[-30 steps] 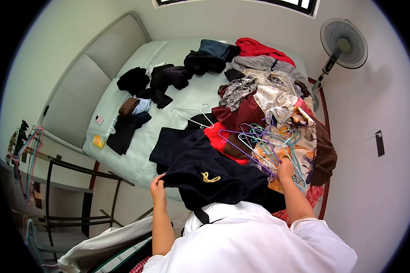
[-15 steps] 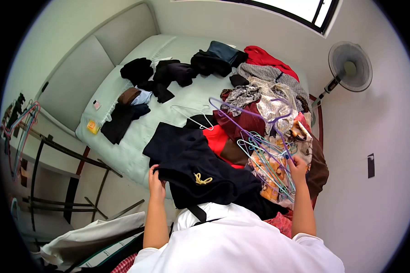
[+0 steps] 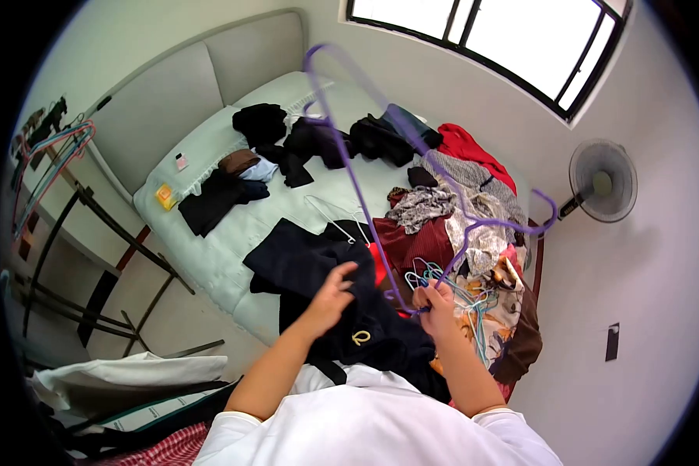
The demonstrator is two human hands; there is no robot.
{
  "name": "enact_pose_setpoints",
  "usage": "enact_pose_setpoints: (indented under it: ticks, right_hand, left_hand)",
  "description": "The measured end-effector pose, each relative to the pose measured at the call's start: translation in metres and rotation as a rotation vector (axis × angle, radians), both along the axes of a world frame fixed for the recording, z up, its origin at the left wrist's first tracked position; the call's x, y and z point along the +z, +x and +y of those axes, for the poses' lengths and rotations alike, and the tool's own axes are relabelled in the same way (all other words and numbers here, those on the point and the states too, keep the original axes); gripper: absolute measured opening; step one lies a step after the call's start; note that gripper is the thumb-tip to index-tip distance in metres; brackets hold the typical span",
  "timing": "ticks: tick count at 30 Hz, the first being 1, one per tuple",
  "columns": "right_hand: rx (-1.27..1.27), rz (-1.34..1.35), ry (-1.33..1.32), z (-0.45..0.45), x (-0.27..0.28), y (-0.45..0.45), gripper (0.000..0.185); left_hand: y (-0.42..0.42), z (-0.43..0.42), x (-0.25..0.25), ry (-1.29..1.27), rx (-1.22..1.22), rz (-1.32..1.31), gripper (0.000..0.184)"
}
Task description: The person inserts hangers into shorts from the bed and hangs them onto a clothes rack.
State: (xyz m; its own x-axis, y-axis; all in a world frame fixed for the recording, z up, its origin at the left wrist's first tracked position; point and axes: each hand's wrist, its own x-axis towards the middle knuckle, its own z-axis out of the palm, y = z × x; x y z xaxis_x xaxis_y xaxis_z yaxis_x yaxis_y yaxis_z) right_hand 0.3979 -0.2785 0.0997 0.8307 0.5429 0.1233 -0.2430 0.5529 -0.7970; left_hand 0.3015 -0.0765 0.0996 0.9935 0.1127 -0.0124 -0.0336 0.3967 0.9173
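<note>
Purple plastic hangers, apparently two, are gripped by one corner in my right hand (image 3: pixel 436 309). One purple hanger (image 3: pixel 355 185) rises toward the window; the other hanger's hook (image 3: pixel 550 213) points right. My left hand (image 3: pixel 330 301) hovers over a dark navy garment (image 3: pixel 287 252) with its fingers apart and nothing in them. That garment lies across the bed edge and my lap, a loop of yellow cord (image 3: pixel 361 337) on its front. Beside my right hand, several teal and white hangers (image 3: pixel 478 307) rest on an orange patterned cloth (image 3: pixel 506 299).
A white hanger (image 3: pixel 335 219) lies on the bed (image 3: pixel 210 252). Dark folded clothes (image 3: pixel 260 124) sit toward the headboard, and a heap with a red garment (image 3: pixel 474 151) is on the right. A fan (image 3: pixel 603 180) stands by the wall; a metal rack (image 3: pixel 105 217) is at left.
My left hand has let go of the navy garment's edge and moved right. My right hand has lifted the purple hangers off the pile and brought them left. The view has tilted up.
</note>
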Motion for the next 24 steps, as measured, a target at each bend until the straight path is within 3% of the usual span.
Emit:
enact_pose_setpoints:
  ticks: [2, 4, 6, 8, 9, 13, 14, 16, 17, 18, 20, 21, 24]
  right_hand:
    - [0.0, 0.021, 0.026, 0.021, 0.019, -0.003, 0.016]
    - [0.097, 0.288, -0.133, 0.031, 0.037, -0.003, 0.014]
    - [0.153, 0.194, -0.2, 0.033, 0.023, 0.002, 0.024]
    - [0.487, 0.322, -0.217, 0.028, 0.01, 0.006, 0.045]
    - [0.534, 0.242, -0.261, 0.027, 0.004, 0.002, 0.058]
    - [0.581, 0.129, -0.31, 0.024, -0.001, -0.005, 0.073]
    - [0.595, 0.122, -0.309, 0.024, -0.003, -0.003, 0.073]
    - [0.57, -0.046, -0.56, 0.023, -0.004, -0.002, 0.07]
    - [0.463, -0.087, -0.656, 0.024, -0.004, -0.004, 0.057]
    - [0.468, -0.091, -0.656, 0.024, -0.007, -0.006, 0.057]
    - [0.239, -0.089, -0.872, 0.022, -0.019, -0.011, 0.043]
    - [0.182, -0.154, -0.827, 0.022, -0.025, -0.015, 0.029]
    - [0.115, -0.051, -0.668, 0.026, -0.029, -0.02, 0.027]
  left_hand:
    - [0.004, -0.018, -0.025, 0.111, -0.078, -0.046, 0.043]
    - [0.001, -0.026, -0.017, -0.001, -0.109, 0.034, 0.037]
    - [0.002, -0.026, -0.018, -0.073, -0.067, 0.084, 0.036]
    - [0.0, -0.024, -0.014, -0.162, -0.036, 0.09, 0.037]
    - [-0.001, -0.022, -0.012, -0.244, -0.015, 0.099, 0.037]
    - [-0.003, -0.026, -0.023, -0.116, -0.042, 0.201, 0.041]
    - [-0.005, -0.027, -0.022, -0.113, -0.034, 0.204, 0.04]
    - [-0.003, -0.03, -0.027, -0.019, 0.018, 0.161, 0.041]
    - [-0.002, -0.03, -0.031, -0.018, 0.024, 0.158, 0.041]
    - [-0.001, -0.029, -0.032, 0.029, 0.049, 0.142, 0.042]
    - [-0.002, -0.028, -0.035, 0.077, 0.074, 0.127, 0.043]
    - [-0.005, -0.027, -0.031, 0.168, 0.105, 0.1, 0.042]
    - [-0.009, -0.022, -0.036, 0.314, 0.134, 0.053, 0.044]
